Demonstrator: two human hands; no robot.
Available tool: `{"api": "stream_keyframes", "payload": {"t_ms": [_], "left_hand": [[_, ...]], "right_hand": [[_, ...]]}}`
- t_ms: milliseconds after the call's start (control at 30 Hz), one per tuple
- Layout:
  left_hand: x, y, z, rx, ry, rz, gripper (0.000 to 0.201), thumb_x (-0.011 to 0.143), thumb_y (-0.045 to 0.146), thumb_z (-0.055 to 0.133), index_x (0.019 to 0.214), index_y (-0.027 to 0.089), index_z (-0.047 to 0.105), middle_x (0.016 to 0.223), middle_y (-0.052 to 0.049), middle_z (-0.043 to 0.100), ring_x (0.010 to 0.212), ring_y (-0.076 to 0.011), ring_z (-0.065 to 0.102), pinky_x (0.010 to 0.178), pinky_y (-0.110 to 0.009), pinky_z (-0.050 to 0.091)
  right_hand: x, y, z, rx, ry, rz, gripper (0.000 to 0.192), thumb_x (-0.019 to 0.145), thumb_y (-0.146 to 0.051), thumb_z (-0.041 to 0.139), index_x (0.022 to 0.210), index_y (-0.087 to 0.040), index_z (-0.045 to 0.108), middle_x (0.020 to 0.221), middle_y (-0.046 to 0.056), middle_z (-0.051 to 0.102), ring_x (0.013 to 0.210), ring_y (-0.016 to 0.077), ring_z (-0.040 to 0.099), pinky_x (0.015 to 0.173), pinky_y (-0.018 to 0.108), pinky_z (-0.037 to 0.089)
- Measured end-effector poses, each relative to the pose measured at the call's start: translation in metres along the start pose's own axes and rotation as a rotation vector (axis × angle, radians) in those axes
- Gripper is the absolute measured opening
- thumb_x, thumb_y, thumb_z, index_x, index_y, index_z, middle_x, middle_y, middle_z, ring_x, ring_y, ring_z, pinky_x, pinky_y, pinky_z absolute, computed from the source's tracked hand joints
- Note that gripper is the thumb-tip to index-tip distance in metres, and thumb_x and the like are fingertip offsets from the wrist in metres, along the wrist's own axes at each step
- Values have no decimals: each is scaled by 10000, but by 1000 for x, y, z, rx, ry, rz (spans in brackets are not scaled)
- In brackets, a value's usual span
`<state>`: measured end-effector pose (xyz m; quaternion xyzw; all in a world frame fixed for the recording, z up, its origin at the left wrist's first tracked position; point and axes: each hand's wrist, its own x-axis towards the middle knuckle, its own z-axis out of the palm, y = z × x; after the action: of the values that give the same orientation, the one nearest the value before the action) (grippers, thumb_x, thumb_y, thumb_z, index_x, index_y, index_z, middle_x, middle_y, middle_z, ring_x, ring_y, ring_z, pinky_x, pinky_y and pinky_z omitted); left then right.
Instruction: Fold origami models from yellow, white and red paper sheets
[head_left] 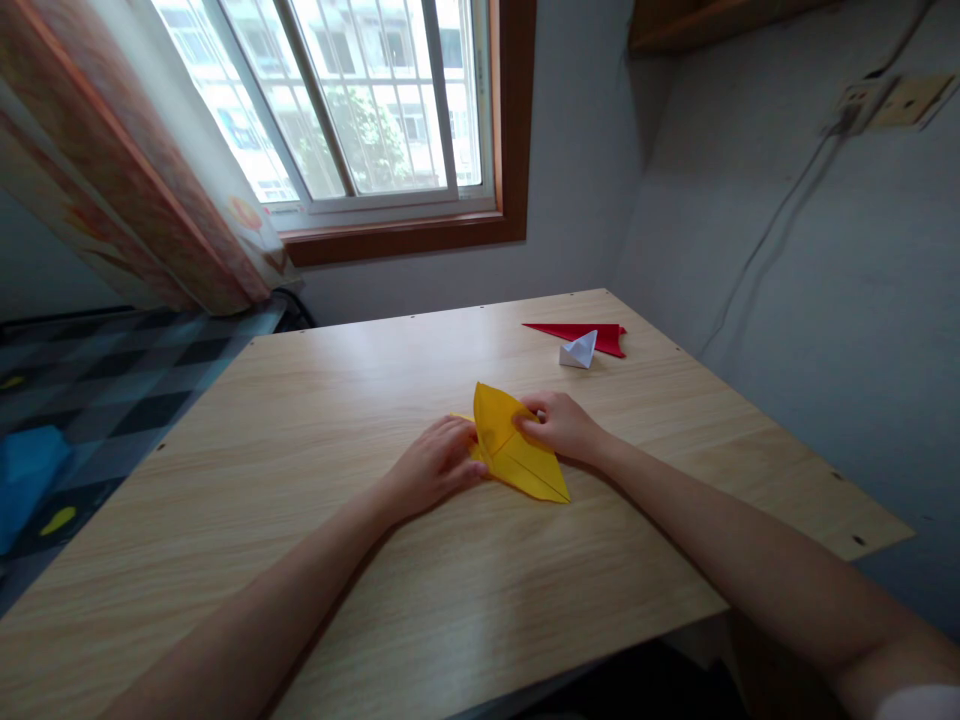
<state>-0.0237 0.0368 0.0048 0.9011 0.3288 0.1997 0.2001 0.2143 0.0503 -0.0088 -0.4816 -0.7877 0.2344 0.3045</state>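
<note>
Yellow paper (517, 450) — folded into a long kite-like shape with a pointed tip toward the viewer — is lying flat near the middle of the wooden table (300, 450), pinned between both hands.

Head view, the only one:

- Left hand (435, 465) is laid on the paper's left edge, palm down, fingers loosely curled rather than fisted. Fingertips appear pressed onto the fold; whether anything is pinched underneath cannot be told. Likely placed there to stop the sheet from sliding.
- Right hand (561, 425) is set on the upper right flap, fingers bent, thumb and fingertips closed onto the paper's edge. A light pinch or a pressing of the crease is judged — not a full grasp, since the paper stays flat on the table.
- Both forearms are rested on the tabletop, presumably for steadiness.

Further back, well apart from the hands, a red folded paper (581, 335) is lying near the far right corner, with a small white folded paper (579, 351) just in front of it, touching or nearly so. A window (360, 100) and a patterned curtain (127, 170) are seen behind the table.
</note>
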Motion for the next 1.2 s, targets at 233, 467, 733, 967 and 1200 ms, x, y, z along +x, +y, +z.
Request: {"api": "stream_keyframes", "payload": {"t_ms": [233, 467, 733, 967, 1200], "left_hand": [[4, 1, 1, 71, -14, -25, 359, 901, 493, 524, 1105, 218, 630, 1068, -88, 670, 1008, -263, 586, 912, -407, 450], [7, 8, 4, 100, 40, -80, 262, 884, 414, 558, 1021, 221, 670, 990, -64, 686, 942, -243, 599, 876, -384, 457], [7, 14, 8, 133, 75, -127, 230, 890, 393, 558, 877, 206, 692, 912, -57, 675, 897, -222, 592, 849, -356, 460], [8, 16, 12, 160, 103, -162, 228, 878, 386, 575, 816, 194, 680, 858, -55, 660, 858, -215, 587, 821, -348, 463], [4, 16, 7, 74, 105, -137, 247, 863, 423, 577, 918, 213, 695, 934, -61, 679, 896, -227, 601, 840, -362, 474]], "right_hand": [[0, -4, 2, 9, 9, -5, 200, 813, -188, 521, 770, -162, 715, 697, 17, 673, 643, 150, 536, 586, 246, 340], [0, -3, 5, 8, 19, -23, 199, 821, -186, 511, 733, -159, 688, 687, 17, 658, 628, 141, 518, 570, 246, 318], [1, -1, 6, -7, 35, -43, 197, 825, -191, 512, 693, -159, 655, 670, 13, 644, 623, 139, 521, 562, 250, 306], [1, -2, 6, 12, 33, -38, 192, 822, -178, 515, 737, -160, 687, 694, 14, 663, 630, 140, 531, 559, 247, 306], [2, 2, 5, 15, 56, -6, 192, 824, -176, 508, 719, -158, 667, 705, 18, 660, 644, 141, 533, 564, 248, 308]]}}
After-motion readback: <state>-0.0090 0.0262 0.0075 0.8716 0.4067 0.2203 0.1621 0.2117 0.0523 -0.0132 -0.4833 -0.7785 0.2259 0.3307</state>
